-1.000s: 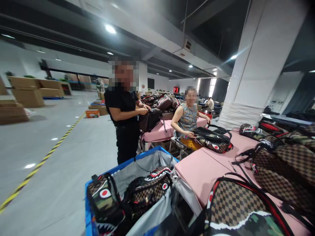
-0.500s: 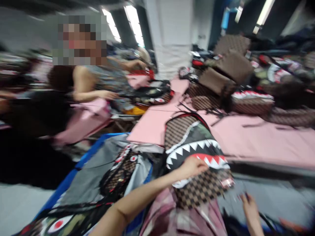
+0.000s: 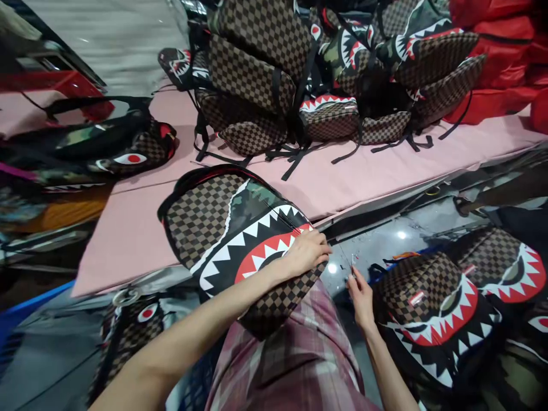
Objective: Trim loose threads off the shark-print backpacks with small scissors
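A backpack (image 3: 205,214) with brown checks, a camouflage patch and a printed shark mouth lies tilted across my lap and the pink table edge. My left hand (image 3: 305,252) lies across its lower front, fingers curled over the right edge. Dark loose thread (image 3: 285,217) shows on its front just above that hand. To the right, apart from the backpack, my right hand (image 3: 361,294) is closed in a pinch. A fine line runs near its fingertips, but what they hold is too small to make out.
Checked shark backpacks (image 3: 257,74) are piled along the back of the pink table (image 3: 141,222). Red bags (image 3: 505,68) stand at far right. More backpacks (image 3: 436,291) lie low on my right. Another bag (image 3: 128,151) sits at left, and one (image 3: 128,337) lies below the table.
The view has swung right and down, and the co-worker is out of sight. My left hand has shifted to the backpack's right edge. My right hand has come up closer to the backpack.
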Demonstrator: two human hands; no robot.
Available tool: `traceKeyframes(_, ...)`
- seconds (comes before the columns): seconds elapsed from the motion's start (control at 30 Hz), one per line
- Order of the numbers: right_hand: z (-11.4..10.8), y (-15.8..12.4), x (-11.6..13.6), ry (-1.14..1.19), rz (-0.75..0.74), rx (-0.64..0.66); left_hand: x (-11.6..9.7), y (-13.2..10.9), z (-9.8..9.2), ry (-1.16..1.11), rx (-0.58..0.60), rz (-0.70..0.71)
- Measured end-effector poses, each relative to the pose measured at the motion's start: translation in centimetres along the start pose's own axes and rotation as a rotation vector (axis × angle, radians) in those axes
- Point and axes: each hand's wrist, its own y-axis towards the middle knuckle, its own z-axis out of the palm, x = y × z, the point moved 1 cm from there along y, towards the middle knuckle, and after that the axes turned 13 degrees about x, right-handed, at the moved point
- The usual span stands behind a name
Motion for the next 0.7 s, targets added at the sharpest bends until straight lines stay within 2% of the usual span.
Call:
traceKeyframes(0.13,0.2,0.3,0.5,-0.059,0.024,0.079,-1.5,2.7,0.1,0.235,0.156,0.071)
traceKeyframes(0.2,0.4,0.1,1.0,-0.101,0.012,0.095,-1.6,3.3,-0.1,0.250,0.165,0.057)
traceKeyframes(0.37,0.7,-0.8,3.3,-0.328,-0.073,0.090,0.2,2.8,-0.3,-0.042,0.035,-0.207)
traceKeyframes(0.43,0.9,-1.1,4.6,-0.451,-0.163,0.071,0.9,2.2,0.0,-0.166,0.020,-0.276)
traceKeyframes(0.57,1.9,-0.8,6.7,-0.664,-0.467,0.069,1.3,1.8,0.7,-0.301,0.012,-0.262)
traceKeyframes(0.7,2.7,0.0,7.3,-0.845,-0.569,0.064,1.2,1.9,1.0,-0.357,0.006,-0.248)
